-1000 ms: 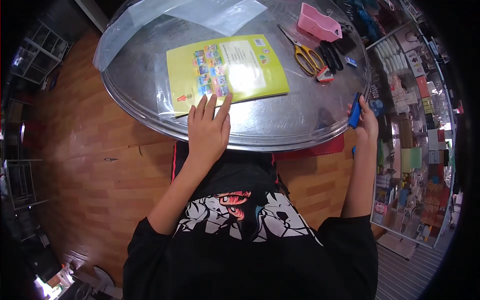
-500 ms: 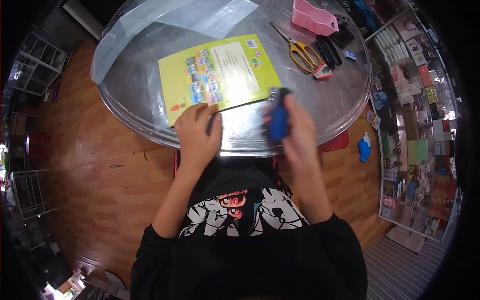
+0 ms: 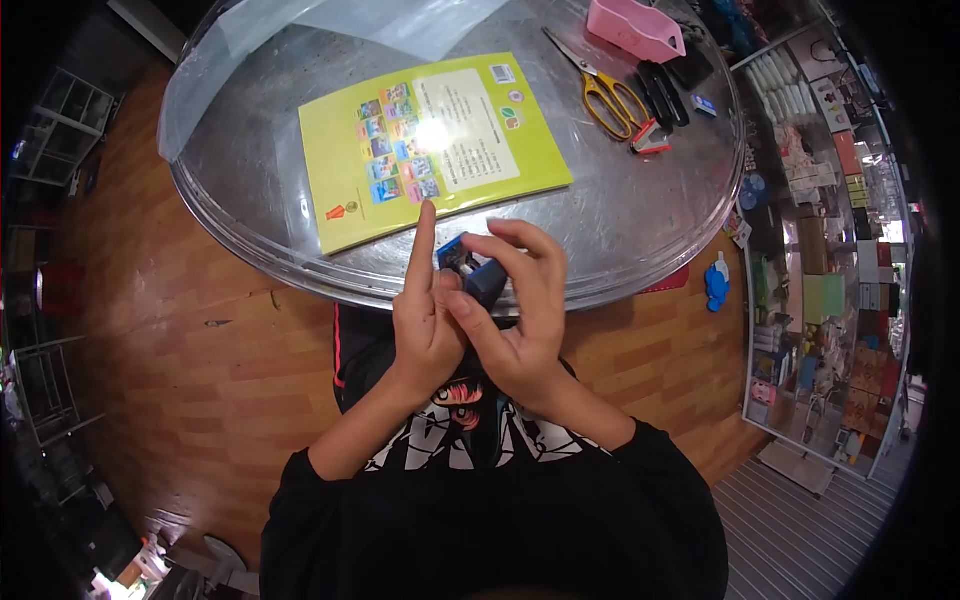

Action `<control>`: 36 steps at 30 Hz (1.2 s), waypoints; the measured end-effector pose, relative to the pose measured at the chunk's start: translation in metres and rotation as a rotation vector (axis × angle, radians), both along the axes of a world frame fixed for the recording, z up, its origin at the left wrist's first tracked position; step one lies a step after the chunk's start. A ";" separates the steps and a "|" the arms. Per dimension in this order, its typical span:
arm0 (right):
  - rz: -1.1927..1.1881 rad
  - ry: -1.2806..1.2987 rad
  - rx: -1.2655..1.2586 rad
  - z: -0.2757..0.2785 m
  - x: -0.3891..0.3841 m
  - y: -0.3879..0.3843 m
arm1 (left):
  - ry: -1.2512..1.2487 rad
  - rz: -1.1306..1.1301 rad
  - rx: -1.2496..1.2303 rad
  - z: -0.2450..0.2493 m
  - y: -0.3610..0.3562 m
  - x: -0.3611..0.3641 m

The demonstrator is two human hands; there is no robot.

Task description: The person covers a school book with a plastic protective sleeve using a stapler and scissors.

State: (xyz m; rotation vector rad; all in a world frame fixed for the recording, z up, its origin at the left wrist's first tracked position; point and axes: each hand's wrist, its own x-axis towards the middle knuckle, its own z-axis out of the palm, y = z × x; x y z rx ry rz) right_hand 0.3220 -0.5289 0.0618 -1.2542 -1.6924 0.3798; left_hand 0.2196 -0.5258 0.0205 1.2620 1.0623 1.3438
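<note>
A small blue and black object (image 3: 484,282), perhaps a tape dispenser, is held between both hands at the table's near edge. My left hand (image 3: 430,320) grips its left side, with the index finger stretched upward. My right hand (image 3: 525,320) has its fingers curved around the other side. Just beyond my hands, a yellow-green book (image 3: 540,140) lies with its printed cover up on the round metal table (image 3: 640,215).
Clear plastic sheeting (image 3: 230,75) covers the table's far left. At the far right are a pink basket (image 3: 625,30), yellow-handled scissors (image 3: 612,105), a black stapler-like item (image 3: 662,95) and a red-white item (image 3: 650,138). Shelves with goods (image 3: 825,250) stand to the right.
My right hand has moved left with the blue and black object. My left hand has left the book and come to the object. The book has shifted slightly.
</note>
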 end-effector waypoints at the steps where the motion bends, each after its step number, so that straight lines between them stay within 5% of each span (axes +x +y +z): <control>1: 0.038 0.163 -0.077 0.003 0.000 -0.002 | 0.063 0.012 -0.031 0.006 -0.002 -0.002; 4: 0.094 0.356 -0.185 -0.012 0.003 -0.009 | 0.299 -0.004 0.098 0.006 0.001 -0.009; 8: 0.026 0.423 -0.195 -0.016 -0.005 -0.018 | 0.190 0.090 0.024 -0.002 -0.002 0.000; 9: 0.015 0.417 -0.180 -0.014 -0.003 -0.020 | 0.076 0.106 -0.022 0.002 -0.001 0.003; 10: 0.021 0.415 -0.185 -0.014 -0.002 -0.024 | -0.322 0.090 -0.380 0.006 0.006 0.001; 12: 0.023 0.219 0.101 -0.013 0.002 -0.027 | -0.329 0.261 -0.388 0.006 0.022 -0.011; 14: 0.069 0.190 0.105 -0.016 0.010 -0.026 | -0.398 0.226 -0.333 0.007 0.027 -0.020; 16: 0.557 0.218 0.133 -0.021 0.022 -0.022 | -0.431 0.213 -0.314 0.013 0.029 -0.023; 18: 0.623 0.289 0.133 -0.017 0.016 -0.016 | -0.368 0.109 -0.308 0.014 0.030 -0.024; 24: 0.219 0.092 0.111 0.007 0.002 0.013 | -0.407 -0.102 -0.324 0.020 0.014 -0.013; 36: 0.154 0.061 0.093 0.005 -0.005 0.019 | -0.297 -0.108 -0.186 0.024 0.007 -0.012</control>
